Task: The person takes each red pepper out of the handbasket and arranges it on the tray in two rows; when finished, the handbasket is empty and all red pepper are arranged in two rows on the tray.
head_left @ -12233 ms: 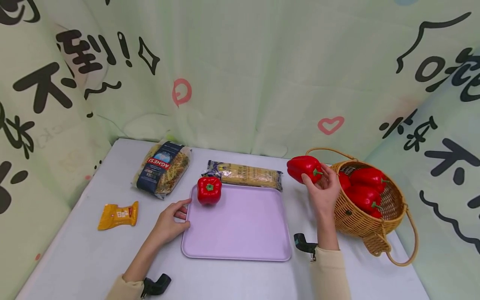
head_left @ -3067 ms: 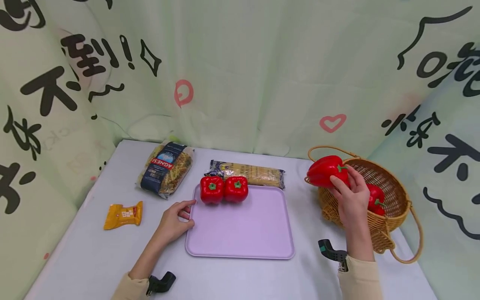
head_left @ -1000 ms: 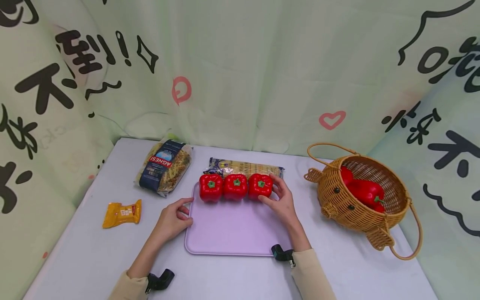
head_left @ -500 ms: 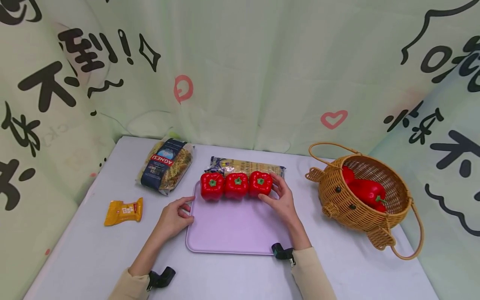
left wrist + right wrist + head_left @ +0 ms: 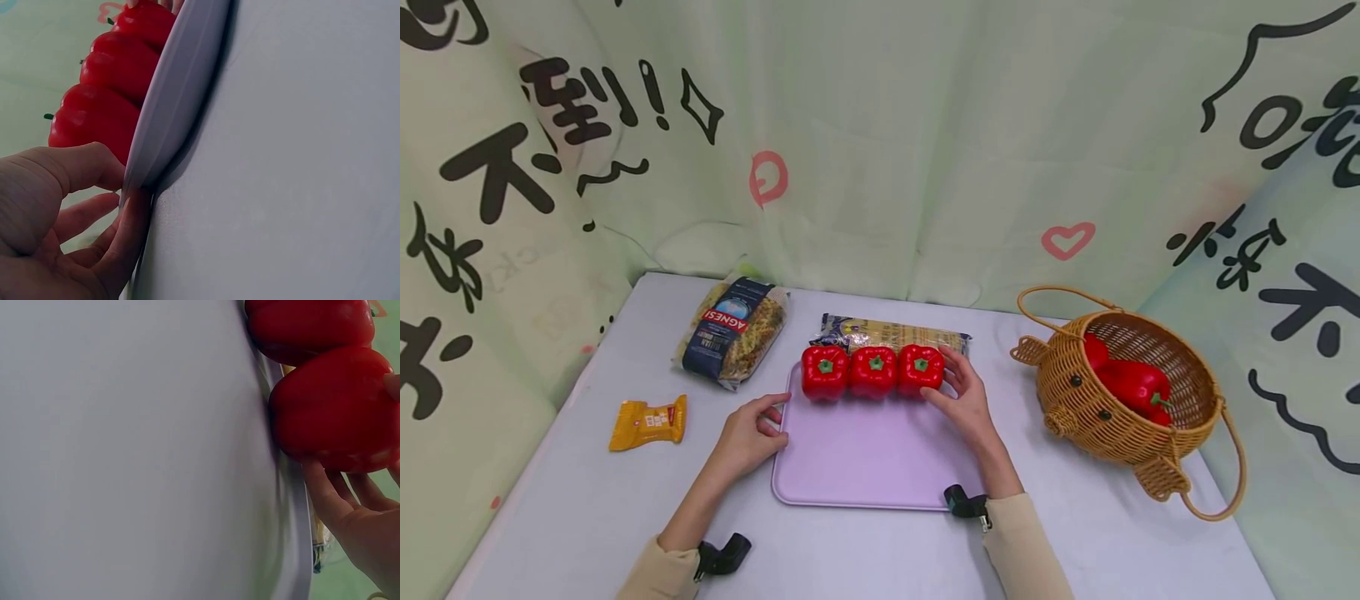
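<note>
Three red bell peppers stand stem up in a row along the far edge of a lilac tray [image 5: 880, 467]: a left one [image 5: 825, 375], a middle one [image 5: 872, 373] and a right one [image 5: 919, 372]. My right hand [image 5: 966, 406] holds the right pepper, thumb on its near side and fingers at its right; the right wrist view has this pepper [image 5: 337, 409] close up. With thumb and fingers, my left hand [image 5: 747, 437] pinches the tray's left rim. In the left wrist view the thumb lies over the rim [image 5: 172, 100] and a finger is against its outside.
At the right a wicker basket [image 5: 1090, 425] with handles contains more red peppers [image 5: 1138, 383]. Behind the tray lies a pack of long pasta [image 5: 887, 334], partly hidden by the peppers. A pasta bag [image 5: 730, 333] and an orange packet [image 5: 647, 423] lie at the left.
From one pepper on the tray, the row has grown to three. My right hand has brought the third from the basket leftwards to the tray. My left hand has stayed at the rim.
</note>
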Motion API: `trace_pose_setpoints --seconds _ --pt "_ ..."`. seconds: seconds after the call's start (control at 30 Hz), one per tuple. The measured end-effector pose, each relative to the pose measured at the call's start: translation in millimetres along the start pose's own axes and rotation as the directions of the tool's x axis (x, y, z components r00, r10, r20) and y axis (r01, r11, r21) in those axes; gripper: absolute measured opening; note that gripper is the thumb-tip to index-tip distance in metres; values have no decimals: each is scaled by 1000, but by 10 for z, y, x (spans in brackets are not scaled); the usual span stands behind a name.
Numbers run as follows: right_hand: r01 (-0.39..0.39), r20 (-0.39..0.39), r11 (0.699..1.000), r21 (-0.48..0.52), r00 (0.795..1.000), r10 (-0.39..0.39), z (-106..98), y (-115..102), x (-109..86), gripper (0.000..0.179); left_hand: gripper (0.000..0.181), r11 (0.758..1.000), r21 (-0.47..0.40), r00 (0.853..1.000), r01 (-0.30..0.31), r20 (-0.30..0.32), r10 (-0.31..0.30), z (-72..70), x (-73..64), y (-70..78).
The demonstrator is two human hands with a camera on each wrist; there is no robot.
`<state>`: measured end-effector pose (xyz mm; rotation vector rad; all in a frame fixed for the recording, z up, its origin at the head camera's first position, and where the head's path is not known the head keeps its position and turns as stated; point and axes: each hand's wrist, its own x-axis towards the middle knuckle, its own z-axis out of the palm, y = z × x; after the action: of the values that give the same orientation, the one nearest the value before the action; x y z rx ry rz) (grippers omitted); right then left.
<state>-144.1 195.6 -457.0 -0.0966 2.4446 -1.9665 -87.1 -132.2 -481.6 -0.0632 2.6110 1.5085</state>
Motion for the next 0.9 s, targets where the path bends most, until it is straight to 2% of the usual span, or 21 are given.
trace_pose_setpoints --seconds 0.33,0.67,0.9 --pt "4 22 1000 27 1000 -5 -15 -4 0 71 57 1000 2 1000 -1 3 1 6 -2 -6" --pt "-15 30 1000 2 999 15 -76 -71 -18 68 57 1000 -14 1000 -15 4 15 3 -7 -7" --pt "32 25 999 39 999 -33 -146 -130 -33 65 57 1000 -11 1000 -3 8 3 7 -5 -3"
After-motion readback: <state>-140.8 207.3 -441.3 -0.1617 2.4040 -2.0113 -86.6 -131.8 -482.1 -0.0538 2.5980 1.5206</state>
